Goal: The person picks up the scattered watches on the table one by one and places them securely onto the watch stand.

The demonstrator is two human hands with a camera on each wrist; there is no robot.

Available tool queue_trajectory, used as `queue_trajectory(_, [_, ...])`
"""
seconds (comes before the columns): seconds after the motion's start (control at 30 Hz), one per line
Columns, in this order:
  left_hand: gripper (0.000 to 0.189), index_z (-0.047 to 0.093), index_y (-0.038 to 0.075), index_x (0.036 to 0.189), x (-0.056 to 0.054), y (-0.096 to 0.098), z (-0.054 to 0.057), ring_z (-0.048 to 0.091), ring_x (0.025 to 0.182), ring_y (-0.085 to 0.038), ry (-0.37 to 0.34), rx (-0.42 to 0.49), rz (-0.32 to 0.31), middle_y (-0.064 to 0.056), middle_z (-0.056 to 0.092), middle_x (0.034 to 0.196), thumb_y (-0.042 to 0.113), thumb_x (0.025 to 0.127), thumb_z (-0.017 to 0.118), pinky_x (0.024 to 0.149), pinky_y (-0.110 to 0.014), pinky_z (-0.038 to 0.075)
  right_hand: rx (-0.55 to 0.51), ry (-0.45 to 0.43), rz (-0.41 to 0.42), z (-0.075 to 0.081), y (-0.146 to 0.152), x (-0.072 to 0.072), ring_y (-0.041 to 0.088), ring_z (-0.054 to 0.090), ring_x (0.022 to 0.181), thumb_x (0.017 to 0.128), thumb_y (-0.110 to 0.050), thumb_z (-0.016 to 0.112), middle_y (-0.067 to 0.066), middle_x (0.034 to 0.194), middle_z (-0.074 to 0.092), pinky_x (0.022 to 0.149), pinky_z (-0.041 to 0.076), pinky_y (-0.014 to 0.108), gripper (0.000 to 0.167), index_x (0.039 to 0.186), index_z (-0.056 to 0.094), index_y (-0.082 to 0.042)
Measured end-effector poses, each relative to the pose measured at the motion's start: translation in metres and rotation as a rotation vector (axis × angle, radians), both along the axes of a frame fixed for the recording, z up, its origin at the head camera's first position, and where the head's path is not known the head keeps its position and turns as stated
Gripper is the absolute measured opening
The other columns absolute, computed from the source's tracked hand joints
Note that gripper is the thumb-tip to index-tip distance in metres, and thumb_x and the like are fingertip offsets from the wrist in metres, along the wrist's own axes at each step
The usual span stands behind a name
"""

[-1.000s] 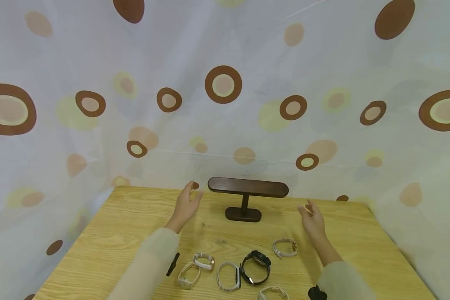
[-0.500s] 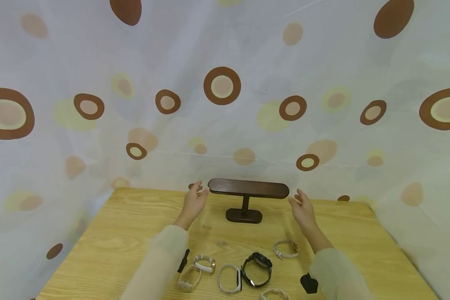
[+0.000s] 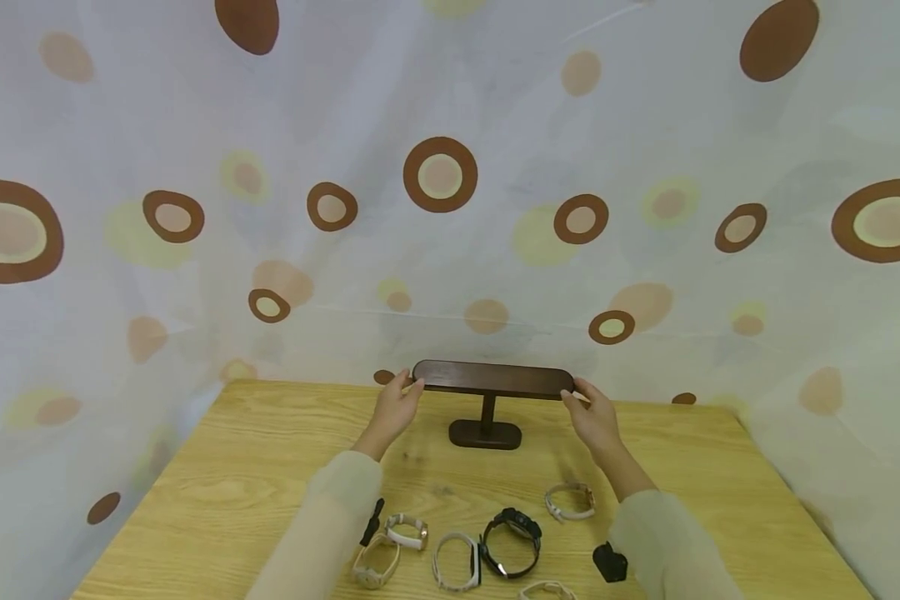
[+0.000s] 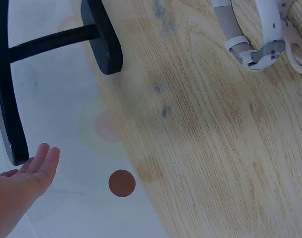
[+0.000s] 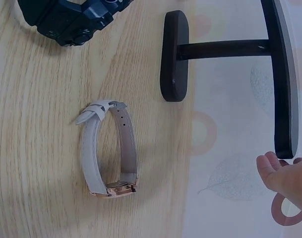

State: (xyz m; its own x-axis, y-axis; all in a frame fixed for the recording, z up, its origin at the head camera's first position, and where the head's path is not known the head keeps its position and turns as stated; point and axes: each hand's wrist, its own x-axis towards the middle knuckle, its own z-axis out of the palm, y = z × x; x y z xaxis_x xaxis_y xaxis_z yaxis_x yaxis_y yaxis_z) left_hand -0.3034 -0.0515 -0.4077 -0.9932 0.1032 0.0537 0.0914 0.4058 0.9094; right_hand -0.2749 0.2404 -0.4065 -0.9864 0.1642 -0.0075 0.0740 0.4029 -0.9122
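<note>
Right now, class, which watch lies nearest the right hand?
The pale-strapped watch beyond and right of the looped black one; no other watch lies closer to the right hand.

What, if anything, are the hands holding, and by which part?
The T-bar watch stand, by both ends of its top bar: left hand at one, right hand at the other.

Soft diffuse light, faint shadows on the wooden table (image 3: 225, 467), bluish wrist views
</note>
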Motion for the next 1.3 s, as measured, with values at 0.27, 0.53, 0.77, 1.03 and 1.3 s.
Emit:
queue_trajectory(0.27, [0.049,0.028,-0.008,0.142,-0.0021,-0.0003,-0.0018,0.045,0.123,-0.041,-0.012,-0.027,-0.01,-0.028,0.04,0.139,0.016,0.099,0.037,0.101,-0.049,0.042,-0.015,-0.03,0.013,0.0023,-0.003,-0.0041,0.04,0.029,0.135,0.1,-0.022,0.041,0.025,0.149,0.023,0.11,0.031,0.052,0.058,0.146,0.017,0.005])
queue_trajectory(0.53, [0.042,0.038,-0.009,0.136,-0.0016,0.0037,-0.0053,0.053,0.115,-0.039,0.041,-0.007,0.08,-0.028,0.053,0.125,0.004,0.097,0.04,0.082,-0.038,0.054,0.014,-0.004,-0.048,-0.001,-0.003,-0.0039,0.039,0.043,0.125,0.098,-0.017,0.043,0.026,0.141,0.037,0.101,0.043,0.046,0.051,0.142,0.03,0.006])
queue_trajectory(0.77, [0.033,0.054,-0.006,0.125,-0.0039,0.0087,-0.0066,0.061,0.101,-0.035,0.078,0.038,0.228,-0.023,0.062,0.109,0.004,0.094,0.05,0.077,-0.037,0.056,0.001,0.05,-0.159,-0.002,-0.0046,-0.0057,0.034,0.055,0.11,0.095,-0.014,0.048,0.027,0.13,0.049,0.077,0.049,0.019,0.043,0.132,0.045,0.008])
queue_trajectory(1.03, [0.028,0.058,-0.009,0.117,-0.0071,0.0086,-0.0073,0.066,0.092,-0.034,0.102,0.096,0.242,-0.024,0.063,0.103,0.001,0.091,0.054,0.073,-0.033,0.058,-0.016,0.08,-0.266,-0.0008,-0.0087,-0.0061,0.021,0.061,0.093,0.09,-0.013,0.059,0.025,0.119,0.057,0.062,0.044,0.01,0.035,0.12,0.057,0.005])
queue_trajectory(1.3, [0.025,0.059,-0.009,0.112,-0.0056,0.007,-0.0087,0.066,0.09,-0.034,0.093,0.117,0.223,-0.025,0.061,0.102,0.001,0.09,0.056,0.073,-0.031,0.058,-0.006,0.094,-0.292,-0.0043,-0.0089,-0.0042,0.019,0.061,0.09,0.089,-0.011,0.06,0.023,0.116,0.058,0.062,0.045,0.012,0.031,0.116,0.059,0.003])
